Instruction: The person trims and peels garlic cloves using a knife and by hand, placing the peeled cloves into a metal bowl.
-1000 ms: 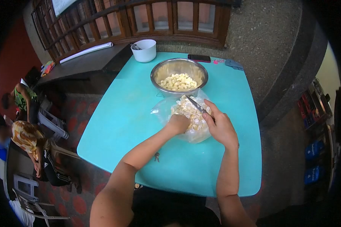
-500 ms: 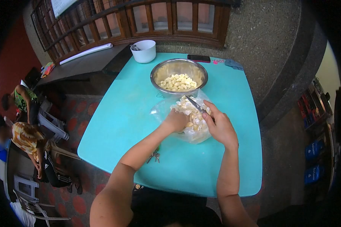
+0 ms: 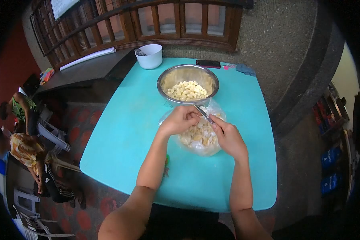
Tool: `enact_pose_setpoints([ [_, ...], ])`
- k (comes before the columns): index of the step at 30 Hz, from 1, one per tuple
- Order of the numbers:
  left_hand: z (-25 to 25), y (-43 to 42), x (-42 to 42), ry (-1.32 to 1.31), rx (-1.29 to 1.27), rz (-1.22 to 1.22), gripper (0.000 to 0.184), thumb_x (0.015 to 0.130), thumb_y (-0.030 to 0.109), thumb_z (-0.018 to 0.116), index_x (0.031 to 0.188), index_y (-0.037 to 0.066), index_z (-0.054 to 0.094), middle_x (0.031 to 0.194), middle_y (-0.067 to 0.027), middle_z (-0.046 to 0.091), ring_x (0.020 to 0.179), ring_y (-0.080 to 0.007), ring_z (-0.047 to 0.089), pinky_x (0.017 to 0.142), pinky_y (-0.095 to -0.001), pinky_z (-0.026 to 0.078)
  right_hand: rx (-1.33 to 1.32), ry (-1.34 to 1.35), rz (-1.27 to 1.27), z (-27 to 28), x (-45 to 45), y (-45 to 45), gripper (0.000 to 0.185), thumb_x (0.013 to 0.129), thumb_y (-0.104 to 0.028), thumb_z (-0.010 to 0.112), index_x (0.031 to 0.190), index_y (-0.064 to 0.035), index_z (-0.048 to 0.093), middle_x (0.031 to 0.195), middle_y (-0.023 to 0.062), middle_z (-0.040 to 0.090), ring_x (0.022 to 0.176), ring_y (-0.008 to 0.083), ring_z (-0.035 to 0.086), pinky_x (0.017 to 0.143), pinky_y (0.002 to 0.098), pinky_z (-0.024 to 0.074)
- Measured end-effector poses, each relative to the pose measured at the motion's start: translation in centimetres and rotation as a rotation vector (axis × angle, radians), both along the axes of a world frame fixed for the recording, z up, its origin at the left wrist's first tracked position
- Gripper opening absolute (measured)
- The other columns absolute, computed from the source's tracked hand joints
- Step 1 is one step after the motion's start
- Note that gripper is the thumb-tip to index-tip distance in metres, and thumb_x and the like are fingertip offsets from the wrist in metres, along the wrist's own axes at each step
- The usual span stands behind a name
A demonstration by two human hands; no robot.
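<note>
My right hand (image 3: 230, 139) is closed around the handle of a small knife (image 3: 204, 113), its blade pointing up and left. Close to the blade tip, my left hand (image 3: 181, 120) has its fingers curled and pinched together; whatever is between them is too small or hidden to make out. Below both hands lies an open clear plastic bag (image 3: 206, 151) with unpeeled garlic cloves and loose papery skins (image 3: 197, 136). Just beyond it, a steel bowl (image 3: 162, 89) contains many peeled garlic cloves (image 3: 188, 91).
On the turquoise table (image 3: 120, 132) stand a white tub (image 3: 150, 58) at the back left and a phone (image 3: 208, 64) at the back. A bluish cloth (image 3: 245, 70) lies at the back right corner. Keys (image 3: 166, 170) are partly behind my left forearm. Two people sit off to the left.
My left hand has come up out of the bag, away from the garlic, to the knife's tip. The right hand with the knife has shifted slightly down and left.
</note>
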State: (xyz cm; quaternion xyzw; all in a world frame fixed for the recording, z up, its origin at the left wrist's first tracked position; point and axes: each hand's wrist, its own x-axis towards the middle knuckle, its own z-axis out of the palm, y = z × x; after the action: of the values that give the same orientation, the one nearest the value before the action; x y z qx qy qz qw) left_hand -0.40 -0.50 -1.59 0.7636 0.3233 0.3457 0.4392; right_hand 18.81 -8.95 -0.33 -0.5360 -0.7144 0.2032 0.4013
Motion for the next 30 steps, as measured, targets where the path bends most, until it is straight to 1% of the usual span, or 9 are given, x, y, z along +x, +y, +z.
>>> enact_pose_setpoints([
  [2, 0.9, -0.6, -0.1, -0.088, -0.176, -0.018, 0.014, 0.087, 0.005, 0.055, 0.096, -0.004, 0.060, 0.082, -0.0048, 0.063, 0.071, -0.0103, 0.061, 0.064, -0.0245, 0.050, -0.086, -0.024, -0.030, 0.6, -0.2, -0.3, 0.034, 0.091, -0.019, 0.049, 0.119, -0.0019, 0.055, 0.092, 0.0268, 0.061, 0.086, 0.0420, 0.059, 0.075, 0.0437, 0.0458],
  [3, 1.0, -0.5, -0.3, -0.141, -0.182, -0.042, 0.014, 0.087, 0.005, 0.054, 0.097, -0.004, 0.060, 0.083, -0.0054, 0.063, 0.072, -0.0109, 0.061, 0.066, -0.0248, 0.051, -0.128, -0.035, -0.045, 0.9, -0.4, -0.3, 0.034, 0.091, -0.020, 0.049, 0.119, -0.0002, 0.054, 0.091, 0.0281, 0.061, 0.086, 0.0425, 0.059, 0.076, 0.0440, 0.0455],
  [6, 1.0, -0.2, -0.8, -0.274, -0.229, -0.084, 0.015, 0.087, 0.004, 0.053, 0.098, -0.003, 0.060, 0.086, -0.0073, 0.065, 0.075, -0.0122, 0.063, 0.070, -0.0254, 0.053, -0.012, 0.046, 0.010, -0.1, -0.7, 0.2, 0.038, 0.092, -0.019, 0.048, 0.124, 0.0018, 0.049, 0.081, 0.0242, 0.062, 0.074, 0.0339, 0.062, 0.069, 0.0395, 0.0460],
  [9, 1.2, -0.1, -0.9, -0.352, -0.318, -0.070, 0.015, 0.086, 0.003, 0.054, 0.098, -0.003, 0.060, 0.088, -0.0085, 0.065, 0.078, -0.0127, 0.064, 0.074, -0.0262, 0.053, -0.244, 0.226, 0.071, 1.1, -1.5, -0.5, 0.039, 0.094, -0.018, 0.046, 0.129, -0.0020, 0.045, 0.074, 0.0136, 0.060, 0.064, 0.0185, 0.055, 0.061, 0.0328, 0.0432],
  [12, 1.7, -0.6, -0.9, -0.428, -0.367, -0.077, 0.017, 0.084, 0.003, 0.058, 0.099, -0.002, 0.061, 0.092, -0.0084, 0.066, 0.083, -0.0127, 0.063, 0.078, -0.0273, 0.053, -0.243, 0.294, 0.136, 1.2, -2.1, -0.6, 0.039, 0.095, -0.015, 0.044, 0.133, -0.0056, 0.042, 0.075, 0.0059, 0.055, 0.062, 0.0107, 0.045, 0.058, 0.0284, 0.0394],
  [17, 1.2, -0.2, -0.7, -0.502, -0.357, -0.080, 0.024, 0.080, 0.005, 0.066, 0.103, -0.002, 0.061, 0.094, -0.0091, 0.066, 0.084, -0.0129, 0.063, 0.077, -0.0271, 0.053, -0.051, 0.319, 0.148, 1.0, -3.1, -0.3, 0.038, 0.095, -0.013, 0.043, 0.132, -0.0082, 0.044, 0.083, 0.0062, 0.056, 0.064, 0.0111, 0.046, 0.061, 0.0279, 0.0405],
  [19, 1.4, -0.4, -0.4, -0.522, -0.350, -0.070, 0.025, 0.080, 0.005, 0.065, 0.104, -0.002, 0.061, 0.094, -0.0094, 0.066, 0.084, -0.0131, 0.063, 0.076, -0.0270, 0.053, -0.032, 0.305, 0.136, 1.2, -3.2, -0.4, 0.038, 0.094, -0.012, 0.043, 0.132, -0.0087, 0.044, 0.086, 0.0068, 0.058, 0.066, 0.0111, 0.046, 0.062, 0.0273, 0.0411],
  [24, 2.0, -1.1, -0.1, -0.523, -0.344, -0.046, 0.025, 0.082, 0.005, 0.063, 0.105, -0.003, 0.061, 0.094, -0.0097, 0.066, 0.083, -0.0140, 0.064, 0.075, -0.0273, 0.053, -0.189, 0.254, 0.088, 2.1, -3.0, -1.1, 0.040, 0.093, -0.009, 0.045, 0.133, -0.0097, 0.043, 0.094, 0.0088, 0.060, 0.069, 0.0114, 0.049, 0.065, 0.0275, 0.0428],
  [30, 2.1, -1.4, 0.2, -0.552, -0.358, -0.023, 0.025, 0.081, 0.005, 0.063, 0.105, -0.003, 0.061, 0.096, -0.0106, 0.066, 0.086, -0.0157, 0.065, 0.079, -0.0300, 0.053, -0.117, 0.281, 0.094, 1.8, -3.2, -1.1, 0.042, 0.092, -0.008, 0.047, 0.134, -0.0095, 0.041, 0.095, 0.0099, 0.061, 0.068, 0.0118, 0.050, 0.065, 0.0283, 0.0431],
])
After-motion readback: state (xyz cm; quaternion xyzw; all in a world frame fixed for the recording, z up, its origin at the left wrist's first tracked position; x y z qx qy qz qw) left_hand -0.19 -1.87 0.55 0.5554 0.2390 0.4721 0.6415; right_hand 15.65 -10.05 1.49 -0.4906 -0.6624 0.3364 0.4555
